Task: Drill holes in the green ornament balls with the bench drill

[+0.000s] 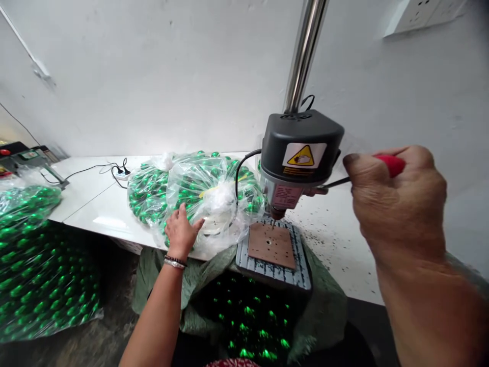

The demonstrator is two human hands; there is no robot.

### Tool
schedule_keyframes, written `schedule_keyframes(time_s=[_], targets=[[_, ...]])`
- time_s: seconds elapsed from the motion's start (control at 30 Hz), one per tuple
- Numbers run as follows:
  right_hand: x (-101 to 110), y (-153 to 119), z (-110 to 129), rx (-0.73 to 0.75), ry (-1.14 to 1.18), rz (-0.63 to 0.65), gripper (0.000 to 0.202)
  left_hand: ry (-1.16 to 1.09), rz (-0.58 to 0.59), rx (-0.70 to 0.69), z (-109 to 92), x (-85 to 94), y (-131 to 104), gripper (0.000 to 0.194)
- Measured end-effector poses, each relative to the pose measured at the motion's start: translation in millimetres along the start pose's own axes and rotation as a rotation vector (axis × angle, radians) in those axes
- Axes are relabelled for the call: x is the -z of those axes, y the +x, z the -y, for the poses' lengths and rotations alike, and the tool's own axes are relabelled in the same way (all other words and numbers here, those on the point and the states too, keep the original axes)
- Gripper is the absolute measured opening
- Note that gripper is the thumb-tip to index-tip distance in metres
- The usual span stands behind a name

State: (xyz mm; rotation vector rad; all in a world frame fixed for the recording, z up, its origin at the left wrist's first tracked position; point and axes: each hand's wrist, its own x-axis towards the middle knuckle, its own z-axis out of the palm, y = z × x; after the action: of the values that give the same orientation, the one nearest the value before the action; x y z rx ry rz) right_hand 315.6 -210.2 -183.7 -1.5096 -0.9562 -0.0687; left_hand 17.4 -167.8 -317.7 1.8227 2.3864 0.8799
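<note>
The right hand (401,204) is closed round the red knob (394,165) of the lever (338,182), well out from the drill (303,140), presumably for leverage. The left hand (180,232) has its fingers spread apart at the bag (183,191) of green balls; whether it presses is unclear. The bit (273,223) points down at the holed board (269,244), which lies flat on the base (244,257), likely as a seat. The base juts past the front edge of the worktop (101,209); the sack (324,290) gapes beneath, probably to keep its balls (263,334) near. The bag limits movement left of the drill; shavings (324,242) litter the right, where the lever has more room.
</note>
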Motion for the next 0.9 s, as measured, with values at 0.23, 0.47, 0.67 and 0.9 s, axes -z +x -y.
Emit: schedule_keyframes(time_s=[0.23,0.47,0.67,0.9], targets=[[0.6,-3.1,9.0,-0.093,-0.010,0.000,0.021,-0.398,0.025,-0.024,-22.4,6.6,17.2,0.035],[-2.9,-4.0,-3.9,0.007,0.022,-0.058,0.023,-0.319,-0.061,-0.112,-17.4,6.5,19.8,0.033],[-4.1,-5.9,-9.8,0.029,0.011,-0.075,0.023,-0.112,-0.284,-0.305,-5.0,-2.2,-3.3,0.038],[-1.1,-11.5,-6.7,0.057,0.027,-0.063,0.016,0.176,0.326,-0.614,-38.8,-32.4,10.2,0.040]])
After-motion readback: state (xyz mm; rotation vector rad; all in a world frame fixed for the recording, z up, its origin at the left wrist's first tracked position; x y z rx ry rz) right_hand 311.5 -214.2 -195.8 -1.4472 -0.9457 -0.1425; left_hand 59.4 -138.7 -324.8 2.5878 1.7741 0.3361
